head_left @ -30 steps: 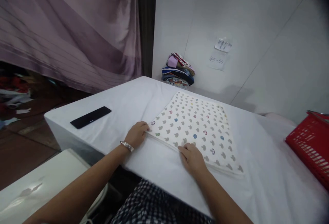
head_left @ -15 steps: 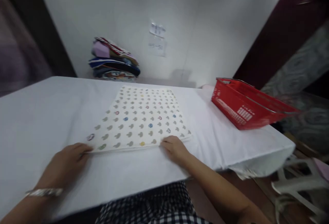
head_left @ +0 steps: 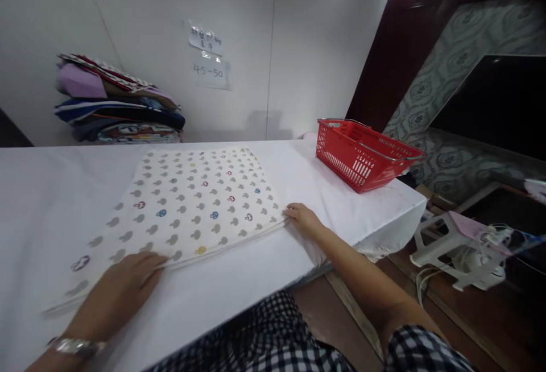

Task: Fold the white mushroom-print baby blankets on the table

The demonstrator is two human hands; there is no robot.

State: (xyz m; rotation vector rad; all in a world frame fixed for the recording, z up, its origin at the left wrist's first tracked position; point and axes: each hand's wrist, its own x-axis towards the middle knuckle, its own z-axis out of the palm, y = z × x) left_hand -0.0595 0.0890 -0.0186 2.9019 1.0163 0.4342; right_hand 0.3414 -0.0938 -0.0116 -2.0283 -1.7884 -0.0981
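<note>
A folded cream cloth (head_left: 191, 201) printed with small grey and coloured shapes lies flat on the white-covered table (head_left: 341, 201). My left hand (head_left: 121, 289), with a metal bracelet at the wrist, rests on the cloth's near edge, fingers pinching that edge. My right hand (head_left: 301, 217) touches the cloth's near right corner, fingers curled at the edge.
A stack of folded clothes (head_left: 115, 102) sits against the white wall at the back left. A red plastic basket (head_left: 362, 150) stands at the table's right end. Paper notes (head_left: 207, 56) hang on the wall. White plastic stool (head_left: 456, 241) on the floor, right.
The view has swung to the right, bringing the red basket and the floor into sight. My hands have moved apart along the cloth's near edge, the right one reaching its right corner.
</note>
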